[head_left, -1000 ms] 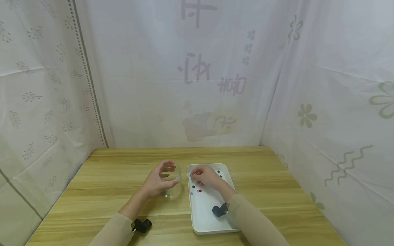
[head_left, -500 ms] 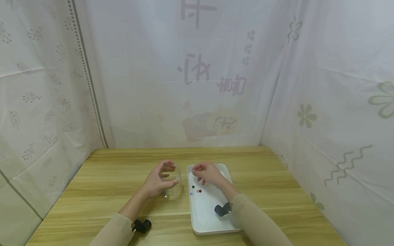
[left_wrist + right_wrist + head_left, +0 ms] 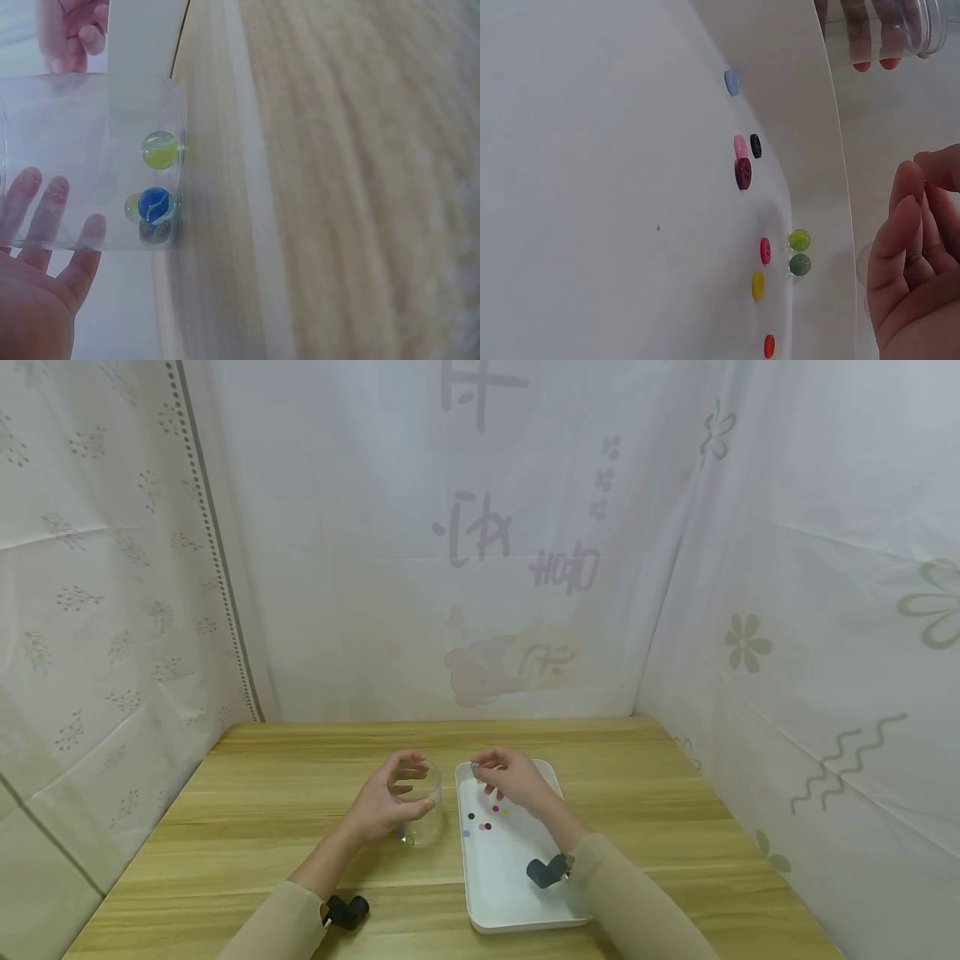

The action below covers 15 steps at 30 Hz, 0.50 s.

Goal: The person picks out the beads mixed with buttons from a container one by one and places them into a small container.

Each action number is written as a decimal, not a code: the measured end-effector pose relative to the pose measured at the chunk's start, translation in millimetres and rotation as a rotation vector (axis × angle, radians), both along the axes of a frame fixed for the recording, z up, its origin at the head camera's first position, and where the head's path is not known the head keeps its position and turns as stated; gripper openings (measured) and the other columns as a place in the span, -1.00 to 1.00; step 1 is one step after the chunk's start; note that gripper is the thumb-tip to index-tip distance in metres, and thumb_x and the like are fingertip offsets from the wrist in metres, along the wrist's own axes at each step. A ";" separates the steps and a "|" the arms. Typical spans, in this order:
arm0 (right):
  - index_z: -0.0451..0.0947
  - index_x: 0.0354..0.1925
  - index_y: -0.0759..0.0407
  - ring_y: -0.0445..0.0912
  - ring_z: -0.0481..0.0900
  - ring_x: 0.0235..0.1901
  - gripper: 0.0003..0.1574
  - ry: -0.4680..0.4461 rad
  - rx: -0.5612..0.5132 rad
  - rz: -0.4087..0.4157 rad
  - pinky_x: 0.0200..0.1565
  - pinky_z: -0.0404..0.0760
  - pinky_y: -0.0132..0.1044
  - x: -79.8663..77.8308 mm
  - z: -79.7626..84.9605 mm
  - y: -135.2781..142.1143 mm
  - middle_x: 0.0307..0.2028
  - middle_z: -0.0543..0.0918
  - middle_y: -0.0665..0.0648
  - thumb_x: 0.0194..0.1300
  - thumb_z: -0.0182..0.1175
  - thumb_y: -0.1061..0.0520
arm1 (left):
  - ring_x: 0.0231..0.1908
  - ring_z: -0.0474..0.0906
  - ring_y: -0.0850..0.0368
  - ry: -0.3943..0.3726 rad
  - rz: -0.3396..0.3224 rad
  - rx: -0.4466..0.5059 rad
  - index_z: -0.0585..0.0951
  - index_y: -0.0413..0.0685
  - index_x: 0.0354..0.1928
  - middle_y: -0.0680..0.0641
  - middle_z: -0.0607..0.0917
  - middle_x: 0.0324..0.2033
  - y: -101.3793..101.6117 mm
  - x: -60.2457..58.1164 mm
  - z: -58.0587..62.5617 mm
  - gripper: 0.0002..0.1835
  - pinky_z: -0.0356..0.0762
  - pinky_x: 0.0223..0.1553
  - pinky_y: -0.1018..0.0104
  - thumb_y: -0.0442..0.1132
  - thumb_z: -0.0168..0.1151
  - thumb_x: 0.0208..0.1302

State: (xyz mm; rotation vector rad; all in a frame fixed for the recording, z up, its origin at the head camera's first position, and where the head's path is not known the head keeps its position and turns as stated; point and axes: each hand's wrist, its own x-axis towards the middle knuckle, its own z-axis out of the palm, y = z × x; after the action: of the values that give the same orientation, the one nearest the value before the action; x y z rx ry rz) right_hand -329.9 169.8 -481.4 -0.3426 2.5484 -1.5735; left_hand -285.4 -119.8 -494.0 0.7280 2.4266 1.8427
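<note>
My left hand (image 3: pixel 386 802) curls round a clear plastic jar (image 3: pixel 426 822) standing on the table left of the tray. Several glass marbles lie at the jar's bottom, among them a yellow one (image 3: pixel 160 150) and a blue one (image 3: pixel 154 205). My right hand (image 3: pixel 513 778) is over the far left corner of the white tray (image 3: pixel 502 893), pinching a small greenish marble (image 3: pixel 474 767) at its fingertips. Two green marbles (image 3: pixel 799 252) lie against the tray's wall. Near them are buttons: yellow (image 3: pixel 758 286), red-pink (image 3: pixel 765 250), dark red (image 3: pixel 743 173) and light blue (image 3: pixel 732 82).
The wooden table (image 3: pixel 300 777) carries the jar and the tray side by side. Pale patterned curtains (image 3: pixel 360 568) enclose its back and sides. A black wrist camera (image 3: pixel 547 870) on the right sleeve overhangs the tray.
My right hand has risen from the tray's left side toward its far edge, with the small marble pinched; buttons beneath it have come into view. My left hand and the jar have stayed put.
</note>
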 end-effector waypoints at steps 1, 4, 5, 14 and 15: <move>0.74 0.10 0.01 -0.01 0.73 -0.37 -0.73 0.006 -0.003 -0.003 -0.54 0.53 -0.36 0.0 0.5 0.6 -0.06 0.84 0.16 0.49 0.42 0.04 | 0.41 0.55 -0.31 0.001 0.000 -0.001 0.35 -0.16 0.53 -0.36 0.59 0.39 0.1 0.0 0.1 -0.15 0.50 0.45 -0.39 -0.18 0.59 0.31; 0.73 0.10 -0.03 0.16 0.74 -0.35 -0.74 0.023 -0.002 -0.010 -0.60 0.41 -0.35 0.6 2.6 2.3 -0.09 0.84 0.16 0.49 0.42 0.02 | 0.42 0.54 -0.30 0.004 0.001 -0.004 0.35 -0.17 0.53 -0.34 0.60 0.39 0.3 0.3 0.3 -0.15 0.51 0.45 -0.38 -0.18 0.58 0.30; 0.73 0.10 -0.02 0.22 0.74 -0.32 -0.74 0.026 -0.006 -0.010 -0.59 0.42 -0.35 0.8 3.4 2.8 -0.09 0.84 0.16 0.49 0.41 0.03 | 0.43 0.53 -0.30 0.004 0.001 -0.004 0.35 -0.16 0.54 -0.34 0.60 0.39 0.4 0.4 0.8 -0.15 0.51 0.45 -0.38 -0.18 0.58 0.30; 0.72 0.12 0.10 -0.09 0.69 -0.35 -0.70 0.030 -0.062 0.005 -0.40 0.62 -0.28 -2.0 8.7 4.3 -0.12 0.80 0.12 0.48 0.42 0.07 | 0.44 0.52 -0.29 0.001 0.006 -0.009 0.35 -0.15 0.55 -0.36 0.59 0.40 1.0 1.8 3.0 -0.14 0.49 0.47 -0.38 -0.19 0.58 0.30; 0.72 0.13 0.11 -0.09 0.69 -0.35 -0.68 0.029 -0.068 0.007 -0.40 0.62 -0.30 -1.8 9.7 4.1 -0.12 0.80 0.10 0.48 0.42 0.08 | 0.44 0.52 -0.29 0.000 0.006 -0.009 0.35 -0.15 0.55 -0.35 0.59 0.40 1.0 1.8 3.0 -0.14 0.49 0.47 -0.38 -0.19 0.58 0.30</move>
State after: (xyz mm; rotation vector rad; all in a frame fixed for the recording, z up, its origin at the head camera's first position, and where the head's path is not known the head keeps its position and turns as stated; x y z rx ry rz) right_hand -331.7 173.9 -471.7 -0.3847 2.5166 -1.6673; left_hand -283.6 -118.8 -491.0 0.7205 2.4380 1.8327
